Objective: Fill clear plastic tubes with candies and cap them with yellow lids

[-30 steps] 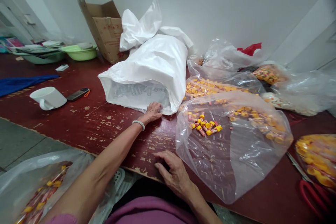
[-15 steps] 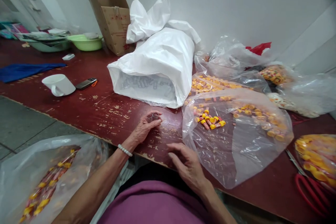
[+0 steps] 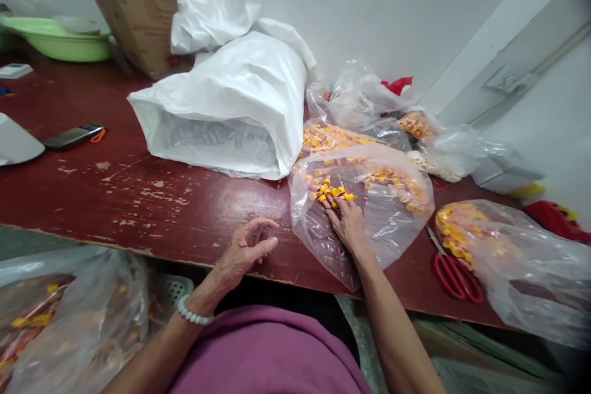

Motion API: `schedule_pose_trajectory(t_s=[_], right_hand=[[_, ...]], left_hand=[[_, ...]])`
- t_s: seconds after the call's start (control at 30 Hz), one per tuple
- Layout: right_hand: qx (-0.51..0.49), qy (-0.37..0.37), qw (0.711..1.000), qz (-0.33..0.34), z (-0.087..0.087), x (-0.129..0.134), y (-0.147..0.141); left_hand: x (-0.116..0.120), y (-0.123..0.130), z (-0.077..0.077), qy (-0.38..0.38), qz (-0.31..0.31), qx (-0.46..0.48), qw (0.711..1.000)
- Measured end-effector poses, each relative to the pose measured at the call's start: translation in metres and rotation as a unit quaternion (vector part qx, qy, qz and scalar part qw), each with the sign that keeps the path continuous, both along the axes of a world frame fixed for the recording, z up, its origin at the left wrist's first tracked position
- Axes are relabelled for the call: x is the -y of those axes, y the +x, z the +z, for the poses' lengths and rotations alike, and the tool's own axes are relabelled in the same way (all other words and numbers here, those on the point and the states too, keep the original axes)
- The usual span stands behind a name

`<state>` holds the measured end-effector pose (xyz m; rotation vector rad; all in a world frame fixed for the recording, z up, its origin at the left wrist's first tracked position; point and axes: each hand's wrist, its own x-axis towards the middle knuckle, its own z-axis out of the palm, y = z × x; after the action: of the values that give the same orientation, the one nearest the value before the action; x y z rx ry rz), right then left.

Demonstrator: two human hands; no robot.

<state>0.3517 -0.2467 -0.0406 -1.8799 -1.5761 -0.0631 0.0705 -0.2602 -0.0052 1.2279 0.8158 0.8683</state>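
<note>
My left hand point(image 3: 252, 243) is curled above the table's front edge, its fingers and thumb closed around small clear plastic tubes point(image 3: 264, 233); the fingers partly hide them. My right hand point(image 3: 348, 221) reaches over an opened clear plastic bag point(image 3: 383, 246). Its outstretched fingertips touch a small pile of red-patterned tubes with yellow caps point(image 3: 329, 192), thumb apart from the fingers. More yellow-capped tubes point(image 3: 392, 184) lie toward the back of that bag. Behind my left hand, a white sack point(image 3: 258, 86) lies on its side, its mouth facing me, with many clear tubes point(image 3: 217, 134) inside.
Red-handled scissors point(image 3: 457, 277) lie right of the bag, beside another bag of yellow-capped tubes point(image 3: 455, 228). On the worn red table point(image 3: 115, 197) are a phone point(image 3: 76, 135), a white mug point(image 3: 16, 141), a green basin point(image 3: 64, 43) and a cardboard box point(image 3: 138, 12). A filled bag point(image 3: 92, 320) stands lower left.
My right hand has moved forward and right from the table edge to the yellow-capped tubes. My left hand still holds clear tubes. The view has turned to the right.
</note>
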Motion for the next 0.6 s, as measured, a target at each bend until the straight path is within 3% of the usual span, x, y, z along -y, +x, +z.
schedule_pose_trajectory(t_s=[0.13, 0.27, 0.3, 0.43, 0.6], right_hand=[[-0.017, 0.009, 1.000, 0.006, 0.002, -0.004, 0.001], [-0.069, 0.044, 0.997, -0.005, 0.024, 0.014, -0.015], [-0.088, 0.050, 0.995, 0.016, 0.033, 0.023, -0.025], [-0.145, 0.047, 0.963, 0.221, 0.069, 0.057, -0.076], [-0.108, 0.019, 0.943, 0.315, 0.084, 0.069, -0.104]], left_hand=[[0.001, 0.000, -0.003, -0.010, 0.017, -0.012, 1.000], [0.002, 0.001, -0.005, 0.000, 0.011, -0.044, 0.999], [0.002, 0.002, -0.004, 0.009, 0.009, -0.055, 0.998], [0.006, 0.010, 0.002, 0.058, -0.011, -0.084, 0.995], [0.009, 0.015, 0.005, 0.095, -0.057, -0.103, 0.989]])
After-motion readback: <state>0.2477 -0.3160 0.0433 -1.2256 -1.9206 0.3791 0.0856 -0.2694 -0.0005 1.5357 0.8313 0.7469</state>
